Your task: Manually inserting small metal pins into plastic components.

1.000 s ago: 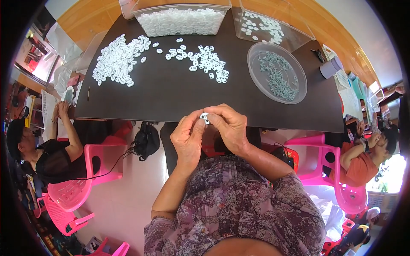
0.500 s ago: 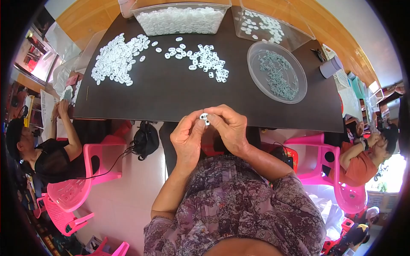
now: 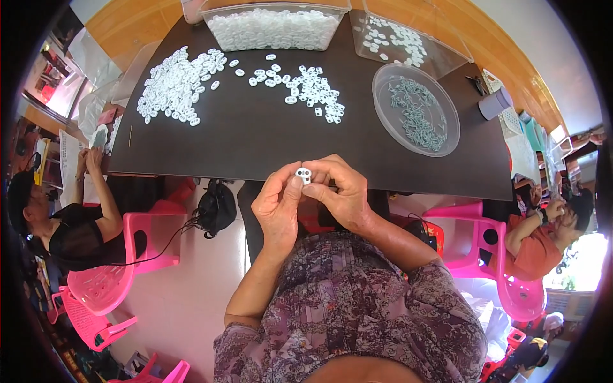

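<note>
Between my two hands, just off the table's near edge, is a small white plastic piece (image 3: pixel 304 172) with dark round holes in its face. My left hand (image 3: pixel 278 203) pinches it at the left with thumb and forefinger. From the other side, the thumb and fingers of my right hand (image 3: pixel 341 193) close on it too. Fingers cover its lower part, so I cannot tell whether it is one piece or two put together. Beyond my hands lies a cluster of small white squarish pieces (image 3: pixel 319 96) with holes. Farther left spreads a big pile of white oval pieces (image 3: pixel 171 92).
A clear bin (image 3: pixel 276 46) full of white pieces stands at the back; another clear bin (image 3: pixel 440 60) holds fewer. At right, a round clear tray (image 3: pixel 381 115) holds grey-green screws. A grey cup (image 3: pixel 495 103) stands near the right edge. Two people sit at the sides by pink chairs (image 3: pixel 129 255).
My right thumb has slid down off the face of the white piece, and more of that face shows. Both hands have shifted slightly left.
</note>
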